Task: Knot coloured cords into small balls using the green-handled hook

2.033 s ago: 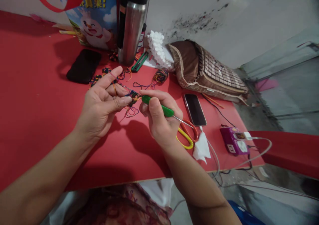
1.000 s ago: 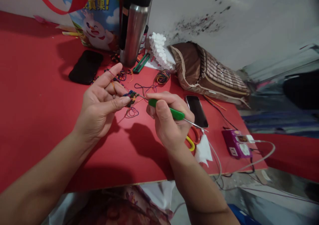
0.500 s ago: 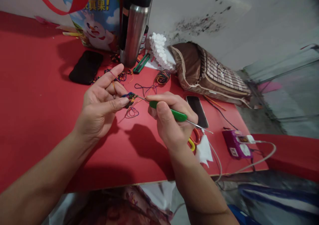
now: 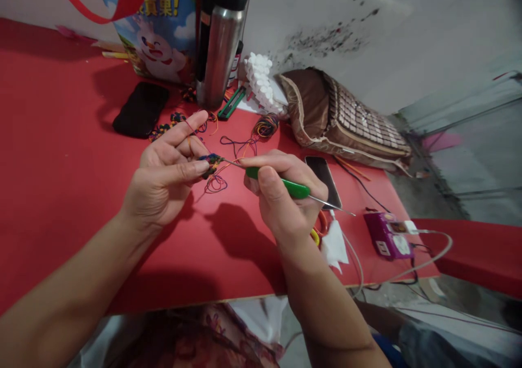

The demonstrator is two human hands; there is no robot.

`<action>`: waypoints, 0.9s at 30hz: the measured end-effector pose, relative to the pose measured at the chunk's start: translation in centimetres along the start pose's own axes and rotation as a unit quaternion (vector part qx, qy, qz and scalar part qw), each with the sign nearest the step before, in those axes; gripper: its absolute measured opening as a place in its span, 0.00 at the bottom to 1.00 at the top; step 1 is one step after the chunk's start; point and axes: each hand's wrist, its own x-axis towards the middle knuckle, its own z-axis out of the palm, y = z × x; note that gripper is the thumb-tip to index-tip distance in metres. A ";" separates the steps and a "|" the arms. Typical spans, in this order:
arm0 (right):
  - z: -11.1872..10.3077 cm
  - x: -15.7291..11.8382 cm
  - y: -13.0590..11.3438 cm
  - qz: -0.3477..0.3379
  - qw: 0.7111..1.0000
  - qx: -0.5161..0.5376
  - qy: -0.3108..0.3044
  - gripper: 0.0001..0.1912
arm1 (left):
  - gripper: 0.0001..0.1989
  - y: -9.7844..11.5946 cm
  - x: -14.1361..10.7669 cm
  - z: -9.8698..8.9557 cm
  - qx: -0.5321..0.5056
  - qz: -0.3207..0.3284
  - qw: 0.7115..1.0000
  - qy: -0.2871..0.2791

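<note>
Pinching multicolored crochet piece (image 4: 212, 164) in left hand (image 4: 161, 175), clamping right hand (image 4: 285, 210) round green-handled crochet hook (image 4: 296, 188) at piece's 3 o'clock, with yarn bundle (image 4: 266, 125) at 2.

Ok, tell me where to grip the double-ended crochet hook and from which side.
Probably best by the green handle, from the right, where the right hand has it: it is the thickest part, with thin metal shafts at both ends, and one meets the crocheted piece in the left hand.

The red table (image 4: 61, 139) bears a steel flask (image 4: 222, 58), coiled cord (image 4: 266, 126), phone (image 4: 322, 173) and purple box (image 4: 380, 233)
</note>
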 end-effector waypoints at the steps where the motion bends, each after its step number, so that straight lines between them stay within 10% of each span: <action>1: 0.0 0.0 0.0 0.001 1.000 0.002 -0.001 0.16 | 0.29 0.0 0.0 -0.1 0.001 -0.006 1.000 -0.004; 14: 0.8 0.7 -0.3 0.088 0.971 0.223 0.012 0.10 | 0.29 0.5 -0.5 1.3 -0.081 -0.077 0.994 0.002; 27: 3.0 0.3 -0.4 0.240 0.905 0.349 0.042 0.12 | 0.31 -1.7 -1.3 2.4 0.060 0.073 0.991 0.092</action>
